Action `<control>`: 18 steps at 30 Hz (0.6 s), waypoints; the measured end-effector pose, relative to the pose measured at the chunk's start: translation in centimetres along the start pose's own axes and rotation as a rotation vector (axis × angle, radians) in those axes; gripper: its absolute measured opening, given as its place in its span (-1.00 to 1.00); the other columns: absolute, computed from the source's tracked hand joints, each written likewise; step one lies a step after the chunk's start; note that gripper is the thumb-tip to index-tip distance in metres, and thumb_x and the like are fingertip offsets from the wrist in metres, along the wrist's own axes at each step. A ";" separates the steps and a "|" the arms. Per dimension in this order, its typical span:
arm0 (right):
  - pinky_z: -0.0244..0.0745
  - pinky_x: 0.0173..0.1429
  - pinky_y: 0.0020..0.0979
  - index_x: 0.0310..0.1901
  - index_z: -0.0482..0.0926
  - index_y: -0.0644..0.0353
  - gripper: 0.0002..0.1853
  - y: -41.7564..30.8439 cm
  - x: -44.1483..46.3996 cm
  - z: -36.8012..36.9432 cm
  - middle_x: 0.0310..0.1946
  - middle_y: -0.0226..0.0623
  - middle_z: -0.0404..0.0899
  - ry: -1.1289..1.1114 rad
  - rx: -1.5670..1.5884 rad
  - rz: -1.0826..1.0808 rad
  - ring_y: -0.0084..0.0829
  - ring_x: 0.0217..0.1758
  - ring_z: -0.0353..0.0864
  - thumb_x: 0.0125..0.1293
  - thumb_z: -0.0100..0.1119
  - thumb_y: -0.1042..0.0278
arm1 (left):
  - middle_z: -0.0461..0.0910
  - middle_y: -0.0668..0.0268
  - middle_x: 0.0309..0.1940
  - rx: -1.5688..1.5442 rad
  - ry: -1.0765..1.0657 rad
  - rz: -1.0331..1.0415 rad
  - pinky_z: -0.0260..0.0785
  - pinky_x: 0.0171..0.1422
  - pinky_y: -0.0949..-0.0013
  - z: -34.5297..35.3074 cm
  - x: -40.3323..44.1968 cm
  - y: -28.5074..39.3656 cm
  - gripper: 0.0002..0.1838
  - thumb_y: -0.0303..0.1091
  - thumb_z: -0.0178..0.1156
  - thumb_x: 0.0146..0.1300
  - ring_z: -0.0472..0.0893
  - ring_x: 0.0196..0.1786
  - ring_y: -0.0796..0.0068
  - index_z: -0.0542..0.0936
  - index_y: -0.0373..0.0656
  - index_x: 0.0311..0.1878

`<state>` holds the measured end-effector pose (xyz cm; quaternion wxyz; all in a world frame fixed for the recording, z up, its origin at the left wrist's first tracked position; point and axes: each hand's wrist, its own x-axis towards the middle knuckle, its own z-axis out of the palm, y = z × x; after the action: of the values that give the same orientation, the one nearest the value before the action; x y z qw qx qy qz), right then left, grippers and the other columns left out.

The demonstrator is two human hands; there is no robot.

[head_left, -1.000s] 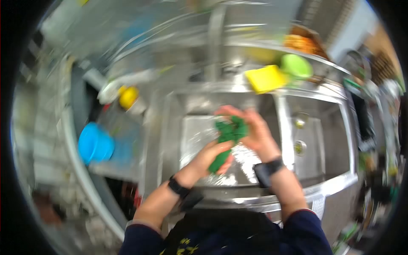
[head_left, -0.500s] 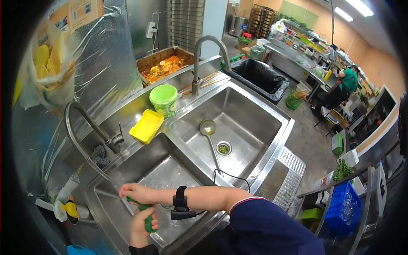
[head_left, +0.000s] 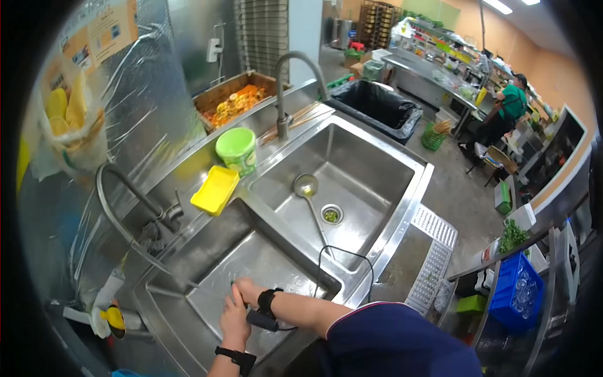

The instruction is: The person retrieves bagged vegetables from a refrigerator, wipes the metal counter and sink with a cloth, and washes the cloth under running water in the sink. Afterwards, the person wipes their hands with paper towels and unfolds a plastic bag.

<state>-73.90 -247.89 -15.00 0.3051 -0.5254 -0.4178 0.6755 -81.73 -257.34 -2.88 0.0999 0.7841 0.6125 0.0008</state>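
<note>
- Left hand (head_left: 233,319) and right hand (head_left: 249,293) meet over the nearer sink basin (head_left: 264,252), fingers curled; whether they grasp anything cannot be told.
- Beneath them, that steel basin seems rigid, likely slippery; its rim suits gripping.

left hand (head_left: 233,323) touches the right hand (head_left: 249,293); right forearm (head_left: 306,310) lies to its hand's right, left forearm (head_left: 224,367) below its own.

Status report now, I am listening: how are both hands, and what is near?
Left hand and right hand together over nearer basin. Anything gripped: hidden. Ladle in farther basin.
</note>
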 end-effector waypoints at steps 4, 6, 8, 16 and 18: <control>0.41 -0.22 -0.31 -0.32 0.53 0.23 -0.74 -4.4 -1.1 0.6 -0.42 -0.25 0.51 -0.135 0.712 0.321 -0.37 -0.40 0.46 0.26 0.05 0.17 | 0.51 0.03 -0.22 -0.080 -0.018 -0.017 0.43 -0.31 0.09 -3.5 0.4 0.1 -0.22 -0.41 0.13 0.08 0.59 -0.33 0.02 -0.03 -0.16 0.33; 0.44 -0.23 -0.33 -0.30 0.50 0.22 -0.67 -10.2 -5.6 -1.0 -0.36 -0.26 0.51 -0.260 0.616 0.242 -0.40 -0.36 0.48 0.24 0.10 0.06 | 0.52 0.12 -0.39 -0.302 0.205 0.027 0.40 -0.48 0.26 -3.0 0.6 -0.8 -0.32 -0.39 0.13 0.11 0.58 -0.47 0.21 0.06 -0.16 0.27; 0.45 -0.05 -0.43 -0.07 0.46 0.23 -0.63 -12.4 -4.4 -1.3 -0.19 -0.28 0.48 -0.604 0.724 0.257 -0.39 -0.15 0.51 0.21 0.19 0.14 | 0.52 0.15 -0.41 -0.800 0.175 -0.163 0.36 -0.55 0.33 -5.8 0.4 -0.6 -0.37 -0.37 0.13 0.13 0.55 -0.52 0.31 0.10 -0.17 0.24; 0.20 0.26 -0.37 0.33 0.07 0.21 -0.18 -22.5 -10.3 -0.2 0.17 -0.23 0.29 -0.828 0.338 -0.563 -0.46 0.17 0.31 0.06 0.27 0.25 | 0.31 0.31 -0.54 -2.987 -0.174 -0.031 0.20 -0.77 0.59 -12.2 -1.7 1.3 -0.57 -0.15 0.00 0.30 0.31 -0.69 0.63 0.28 -0.32 0.04; 0.25 0.24 -0.37 0.29 0.16 0.22 -0.27 -23.6 -11.0 0.5 0.13 -0.20 0.35 -0.906 0.373 -0.597 -0.45 0.13 0.37 0.10 0.23 0.28 | 0.31 0.30 -0.51 -3.201 -0.332 0.201 0.18 -0.78 0.59 -12.0 -2.1 1.7 -0.51 -0.13 0.00 0.28 0.30 -0.69 0.62 0.25 -0.33 0.09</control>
<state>-72.10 -246.38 10.95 0.3609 0.0199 -0.5109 0.7799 -82.05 -257.86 9.41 -0.8366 0.0934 0.0853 -0.5330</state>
